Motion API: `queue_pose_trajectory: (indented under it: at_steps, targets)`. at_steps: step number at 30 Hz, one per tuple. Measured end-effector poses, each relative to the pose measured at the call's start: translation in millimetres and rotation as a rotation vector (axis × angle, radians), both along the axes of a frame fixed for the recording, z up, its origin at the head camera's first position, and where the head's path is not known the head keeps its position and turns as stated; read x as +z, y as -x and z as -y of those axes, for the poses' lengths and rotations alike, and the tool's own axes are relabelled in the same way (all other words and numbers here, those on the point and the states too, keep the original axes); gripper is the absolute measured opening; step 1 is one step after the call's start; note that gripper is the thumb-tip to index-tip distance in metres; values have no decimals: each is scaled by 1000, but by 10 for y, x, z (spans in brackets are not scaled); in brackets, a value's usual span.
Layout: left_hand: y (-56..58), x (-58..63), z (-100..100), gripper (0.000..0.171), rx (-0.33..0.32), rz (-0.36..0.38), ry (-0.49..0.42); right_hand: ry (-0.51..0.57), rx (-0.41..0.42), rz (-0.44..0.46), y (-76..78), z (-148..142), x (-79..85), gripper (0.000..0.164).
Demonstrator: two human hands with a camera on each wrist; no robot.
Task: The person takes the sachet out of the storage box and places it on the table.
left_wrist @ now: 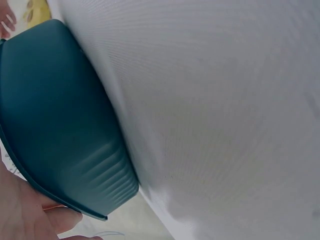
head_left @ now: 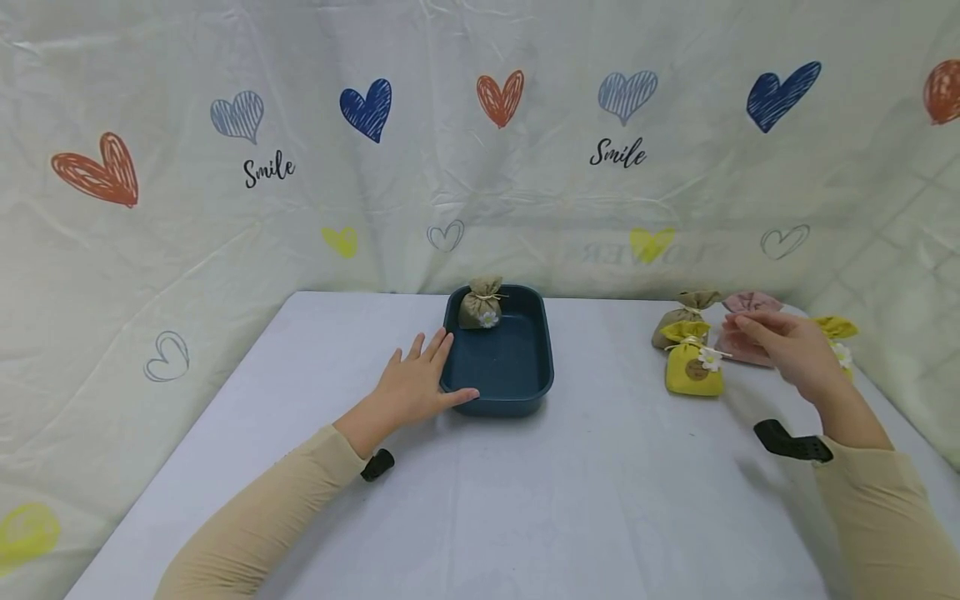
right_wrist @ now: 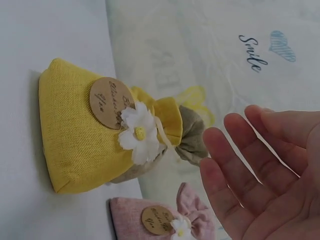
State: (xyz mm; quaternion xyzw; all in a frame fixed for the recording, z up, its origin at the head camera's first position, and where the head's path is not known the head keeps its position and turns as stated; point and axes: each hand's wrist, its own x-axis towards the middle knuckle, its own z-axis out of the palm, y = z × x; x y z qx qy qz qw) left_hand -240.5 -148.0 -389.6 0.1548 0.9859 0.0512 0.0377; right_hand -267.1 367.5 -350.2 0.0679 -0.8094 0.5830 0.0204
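A dark teal tray [head_left: 498, 362] stands near the table's back edge, a beige drawstring pouch [head_left: 477, 310] with a white flower in its far left corner. My left hand [head_left: 412, 383] rests on the tray's left rim, fingers spread and thumb over the near edge. My right hand [head_left: 798, 350] hovers among several pouches at the right, fingers slightly bent and holding nothing. In the right wrist view, its fingers [right_wrist: 235, 175] are beside the neck of a yellow pouch [right_wrist: 85, 130]. A pink pouch [head_left: 750, 304] is partly hidden behind this hand.
Behind the front yellow pouch stands another beige pouch [head_left: 675, 321]. A second yellow pouch [head_left: 836, 327] shows past the right hand. White cloth covers the table [head_left: 570, 500]. A pale curtain [head_left: 427, 167] printed with hearts hangs behind it.
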Motion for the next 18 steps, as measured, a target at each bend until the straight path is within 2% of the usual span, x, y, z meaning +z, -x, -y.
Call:
queue_pose_trajectory:
  at_steps: [2,14,18]
  targets:
    - [0,-2,1,107,0,0,-1,10,11,-16,-4,22,27,23]
    - [-16,11,0,106,-10,3,-11,-88,31,-120,-34,191,144,17]
    - [-15,10,0,107,-11,-2,-8,-60,71,-133,-25,271,169,20]
